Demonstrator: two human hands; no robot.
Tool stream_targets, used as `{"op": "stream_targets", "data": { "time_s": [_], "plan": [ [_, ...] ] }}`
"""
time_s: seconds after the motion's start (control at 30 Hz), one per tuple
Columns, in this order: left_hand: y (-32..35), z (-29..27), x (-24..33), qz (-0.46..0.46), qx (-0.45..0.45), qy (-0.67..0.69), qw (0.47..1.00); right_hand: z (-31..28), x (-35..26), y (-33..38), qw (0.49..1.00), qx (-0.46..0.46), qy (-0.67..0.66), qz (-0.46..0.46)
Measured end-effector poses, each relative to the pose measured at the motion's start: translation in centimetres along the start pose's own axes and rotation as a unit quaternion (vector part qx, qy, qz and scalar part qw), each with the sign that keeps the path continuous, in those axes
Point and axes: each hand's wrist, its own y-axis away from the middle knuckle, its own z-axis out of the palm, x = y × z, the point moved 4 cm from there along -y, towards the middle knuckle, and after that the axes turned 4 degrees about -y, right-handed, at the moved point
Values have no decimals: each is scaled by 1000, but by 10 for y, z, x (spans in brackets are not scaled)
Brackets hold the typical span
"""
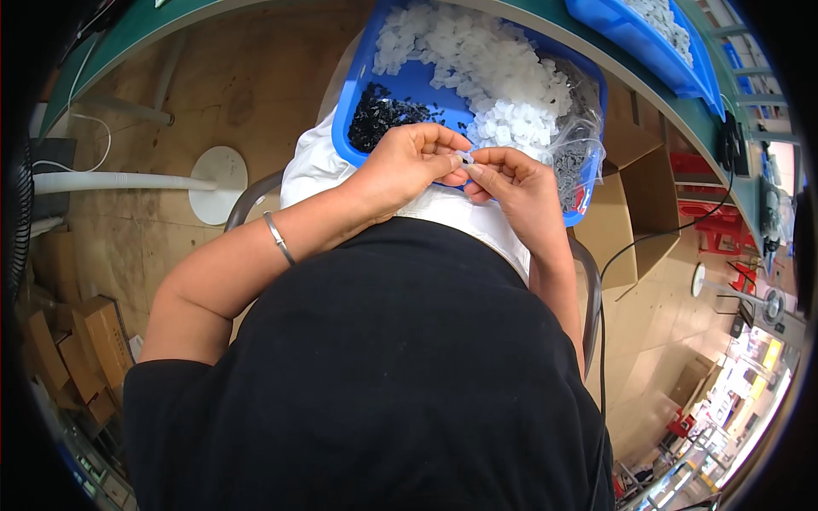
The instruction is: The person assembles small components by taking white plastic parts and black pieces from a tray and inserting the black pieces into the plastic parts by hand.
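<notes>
Both hands meet over the near edge of a blue plastic tray (pixel 342 128) that rests at my lap. My left hand (pixel 413 162) pinches a small translucent white plastic piece (pixel 464 157) between thumb and fingertips. From the other side my right hand (pixel 514 177) pinches at the same piece; its fingertips hide much of it. A dark bit seems to show at the piece, too small to name. Inside the tray lie a heap of translucent white plastic pieces (pixel 477 51), small black parts (pixel 383 115) at the left, and a clear bag of grey parts (pixel 575 157) at the right.
A green table (pixel 588 34) curves across the far side, with another blue tray (pixel 656 43) on it. Cardboard boxes stand at the right (pixel 643 204) and lower left (pixel 106 341). A white round stand base (pixel 218 183) is on the floor; a black cable (pixel 660 234) hangs at the right.
</notes>
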Motion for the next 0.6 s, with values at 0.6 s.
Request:
{"op": "stream_targets", "data": {
  "time_s": [0.6],
  "plan": [
    [-10, -12, -1, 8, 52, 29, 998, 4, 13, -5, 995, 34, -95, 0]
  ]
}}
